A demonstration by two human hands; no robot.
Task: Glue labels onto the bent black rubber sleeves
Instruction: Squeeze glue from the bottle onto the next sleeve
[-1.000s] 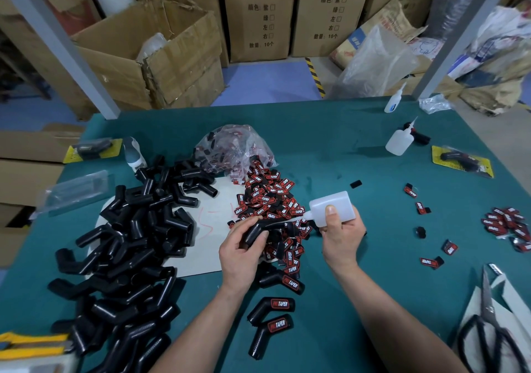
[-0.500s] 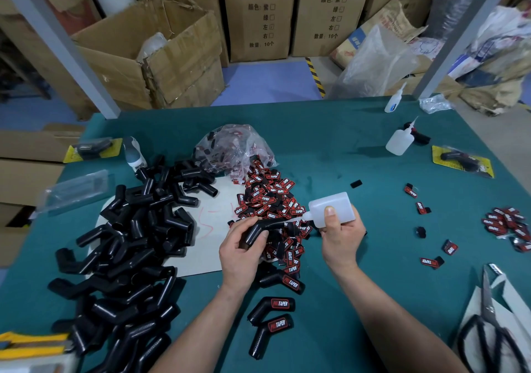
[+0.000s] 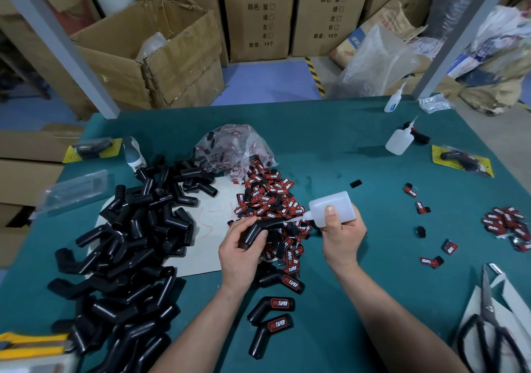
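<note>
My left hand [image 3: 240, 253] grips a bent black rubber sleeve [image 3: 258, 230] above the green table [image 3: 359, 148]. My right hand [image 3: 342, 236] holds a white glue bottle [image 3: 330, 206], tipped left, its nozzle touching the sleeve's upper arm. Under the hands lies a heap of red-and-black labels [image 3: 270, 197]. Three labelled sleeves [image 3: 273, 306] lie in front of my left hand. A big pile of plain black sleeves [image 3: 126, 246] fills the left side.
A plastic bag of labels [image 3: 232, 148] sits behind the heap. Two more glue bottles [image 3: 398, 142] stand at the far right, loose labels [image 3: 505, 223] lie on the right, scissors [image 3: 488, 326] at the near right. Cardboard boxes [image 3: 161, 53] stand beyond the table.
The glue bottle's nozzle has slid slightly along the sleeve; both hands stay nearly where they were.
</note>
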